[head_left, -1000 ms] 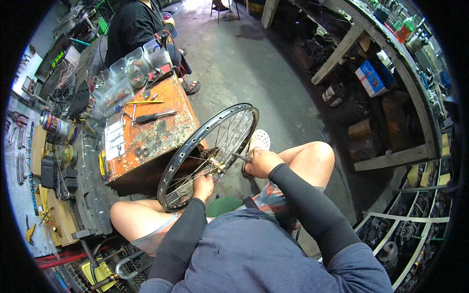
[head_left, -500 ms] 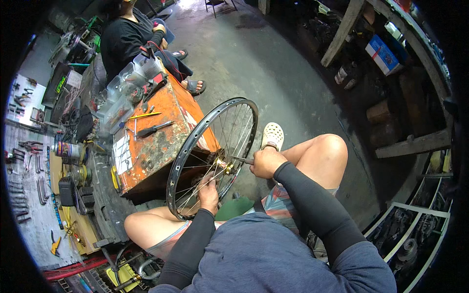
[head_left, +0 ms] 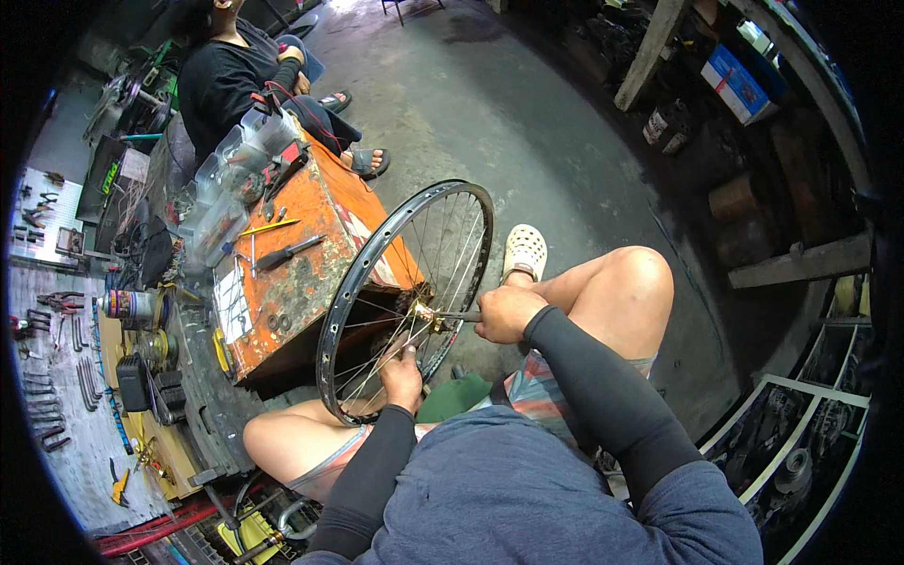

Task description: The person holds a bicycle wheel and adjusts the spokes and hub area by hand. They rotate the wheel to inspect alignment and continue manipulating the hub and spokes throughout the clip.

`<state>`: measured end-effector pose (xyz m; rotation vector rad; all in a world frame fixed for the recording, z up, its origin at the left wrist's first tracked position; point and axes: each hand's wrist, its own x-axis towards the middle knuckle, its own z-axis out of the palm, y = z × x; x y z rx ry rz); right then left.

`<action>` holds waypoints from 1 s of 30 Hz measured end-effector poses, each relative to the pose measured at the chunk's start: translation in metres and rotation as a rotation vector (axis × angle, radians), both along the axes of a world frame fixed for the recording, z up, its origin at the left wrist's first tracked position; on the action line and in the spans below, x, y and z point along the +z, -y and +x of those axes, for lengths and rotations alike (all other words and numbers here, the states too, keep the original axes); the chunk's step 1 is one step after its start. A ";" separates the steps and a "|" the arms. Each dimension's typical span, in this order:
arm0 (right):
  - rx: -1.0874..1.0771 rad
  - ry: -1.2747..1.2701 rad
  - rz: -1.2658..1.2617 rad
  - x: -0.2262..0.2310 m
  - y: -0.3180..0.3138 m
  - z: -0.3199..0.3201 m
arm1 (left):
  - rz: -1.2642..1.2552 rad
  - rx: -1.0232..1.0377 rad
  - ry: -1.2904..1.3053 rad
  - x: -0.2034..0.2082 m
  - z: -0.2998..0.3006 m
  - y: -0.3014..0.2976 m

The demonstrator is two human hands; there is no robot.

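Observation:
A bicycle wheel with a black rim (head_left: 350, 294), no tyre on it, stands tilted between my knees. Its gold hub (head_left: 427, 316) faces my right side. My left hand (head_left: 402, 379) grips the wheel's spokes below the hub, thumb up. In my closed right hand (head_left: 508, 314) is a slim dark rod-like tool (head_left: 460, 316), its tip at the hub's right end; its exact kind cannot be made out. A green object (head_left: 455, 399) lies under the wheel, in front of my lap.
Left of the wheel stands a worn orange box (head_left: 315, 273) carrying a screwdriver (head_left: 290, 251), a yellow pencil (head_left: 268, 227) and clear plastic bins (head_left: 221, 221). Another person (head_left: 231, 94) sits beyond it. Hand tools line a board (head_left: 66, 452) at far left. A metal rack (head_left: 800, 395) stands at right.
My right hand has shifted slightly, and the tool's tip now meets the hub's end instead of sitting just above it. My left hand keeps its hold. The whole view has tilted a little.

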<state>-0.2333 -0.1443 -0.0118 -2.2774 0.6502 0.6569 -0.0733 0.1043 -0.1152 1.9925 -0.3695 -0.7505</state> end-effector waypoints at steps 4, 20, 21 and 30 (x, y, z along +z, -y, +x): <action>-0.008 0.022 -0.036 -0.007 -0.001 -0.004 | 0.011 -0.069 -0.005 0.024 -0.009 0.004; -0.062 0.073 0.011 0.005 0.005 -0.011 | 0.003 0.060 -0.120 0.005 0.008 -0.001; -0.052 0.070 0.022 0.005 0.005 -0.013 | 0.025 0.092 -0.208 0.013 0.005 -0.004; -0.163 0.288 0.753 0.063 0.023 -0.043 | 0.139 -0.376 -0.077 0.153 -0.002 -0.035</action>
